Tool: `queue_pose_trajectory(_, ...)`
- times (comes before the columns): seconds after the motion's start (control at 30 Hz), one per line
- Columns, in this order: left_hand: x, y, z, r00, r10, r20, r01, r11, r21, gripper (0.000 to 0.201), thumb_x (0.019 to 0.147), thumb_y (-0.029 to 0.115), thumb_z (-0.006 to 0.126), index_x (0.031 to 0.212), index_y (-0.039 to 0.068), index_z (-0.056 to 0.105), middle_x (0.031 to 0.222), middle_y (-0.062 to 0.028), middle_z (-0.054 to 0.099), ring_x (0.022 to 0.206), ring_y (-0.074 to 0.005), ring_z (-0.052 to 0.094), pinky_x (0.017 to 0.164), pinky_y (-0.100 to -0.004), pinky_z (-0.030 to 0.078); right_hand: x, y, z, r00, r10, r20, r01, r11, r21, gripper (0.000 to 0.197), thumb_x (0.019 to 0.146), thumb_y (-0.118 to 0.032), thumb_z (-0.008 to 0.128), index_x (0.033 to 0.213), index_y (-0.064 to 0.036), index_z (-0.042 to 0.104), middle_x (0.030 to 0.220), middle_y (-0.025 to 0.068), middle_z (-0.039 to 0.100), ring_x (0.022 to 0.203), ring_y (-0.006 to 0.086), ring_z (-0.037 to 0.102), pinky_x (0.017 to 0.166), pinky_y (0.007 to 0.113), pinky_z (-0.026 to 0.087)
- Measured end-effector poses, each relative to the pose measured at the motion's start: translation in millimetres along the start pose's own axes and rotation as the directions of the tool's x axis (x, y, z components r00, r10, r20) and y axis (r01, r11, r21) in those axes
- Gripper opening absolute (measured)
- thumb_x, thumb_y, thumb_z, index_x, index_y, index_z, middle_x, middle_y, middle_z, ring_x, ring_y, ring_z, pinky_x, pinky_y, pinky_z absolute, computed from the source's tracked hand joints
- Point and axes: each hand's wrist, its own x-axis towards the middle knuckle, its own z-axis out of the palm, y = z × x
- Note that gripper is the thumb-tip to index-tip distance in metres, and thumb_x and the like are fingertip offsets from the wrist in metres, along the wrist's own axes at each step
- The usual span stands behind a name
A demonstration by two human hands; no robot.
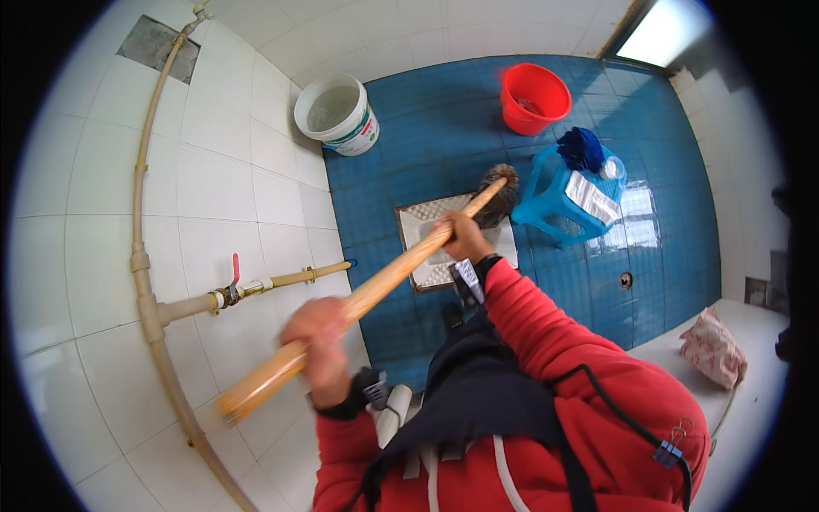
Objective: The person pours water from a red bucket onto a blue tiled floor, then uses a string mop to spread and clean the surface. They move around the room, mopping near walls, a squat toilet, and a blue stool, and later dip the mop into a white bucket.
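Note:
A mop with a thick pale wooden handle [384, 286] slants across the view, its upper end toward the lower left. My left hand [317, 341], slightly blurred, is wrapped round the handle close to that end. Farther down the shaft, my right hand [465, 237] is closed on it too. The dark, shaggy mop head [503, 198] is at the right edge of a white squat toilet [435, 275] set in the blue tiled floor; whether it presses on the floor or the pan I cannot tell. My right hand and forearm hide part of the toilet.
A blue plastic stool [546, 200] right of the mop head bears a dark blue cloth [582, 149]. Behind stand a red bucket [536, 101] and a white bucket [334, 115]. Along the left wall run beige pipes [141, 196] with a red-levered valve [235, 271].

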Motion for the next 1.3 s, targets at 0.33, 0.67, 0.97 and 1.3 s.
queue_pose_trajectory(0.33,-33,-99,-21,0.969,-0.247,-0.015,0.247,0.965,0.086,0.026,0.063,-0.006,0.059,0.057,0.007,0.037,0.058,-0.0054,0.046,0.059,-0.0204,0.046,0.071,-0.0398,0.04,133,-20,-90,0.88,-0.041,0.473,0.351,-0.614,-0.707,0.023,0.068,-0.03,0.069,0.071,-0.0088,0.061,0.071,0.0113,0.062,0.067,0.0272,0.06,0.059,0.035,0.047)
queue_pose_trajectory(0.67,-29,-10,-39,0.994,-0.052,-0.093,0.095,0.834,0.544,0.026,0.06,-0.007,0.055,0.056,0.009,0.035,0.053,-0.0054,0.046,0.049,-0.018,0.044,0.063,-0.036,0.04,133,170,27,0.914,0.271,-0.301,-0.405,0.578,-0.708,0.017,0.068,-0.003,0.053,0.082,0.0061,0.05,0.073,0.0196,0.056,0.061,0.0313,0.061,0.049,0.042,0.052)
queue_pose_trajectory(0.97,-58,46,-39,0.906,-0.051,-0.42,0.285,0.808,0.515,0.023,0.067,-0.005,0.049,0.056,0.008,0.034,0.051,-0.0062,0.046,0.049,-0.0153,0.043,0.065,-0.0355,0.041,62,218,-28,0.839,0.438,-0.323,-0.534,0.544,-0.647,0.018,0.071,-0.01,0.052,0.085,0.0009,0.046,0.076,0.0181,0.054,0.058,0.0307,0.058,0.045,0.042,0.049)
queue_pose_trajectory(1.3,-62,106,-35,0.94,-0.039,-0.34,0.189,0.887,0.421,0.02,0.068,-0.006,0.048,0.06,0.008,0.035,0.052,-0.0069,0.044,0.05,-0.0164,0.044,0.059,-0.0358,0.039,-18,200,-35,0.85,0.414,-0.326,-0.526,0.696,-0.489,0.019,0.072,-0.01,0.054,0.087,-0.0014,0.046,0.076,0.0133,0.053,0.066,0.0256,0.058,0.053,0.037,0.051)
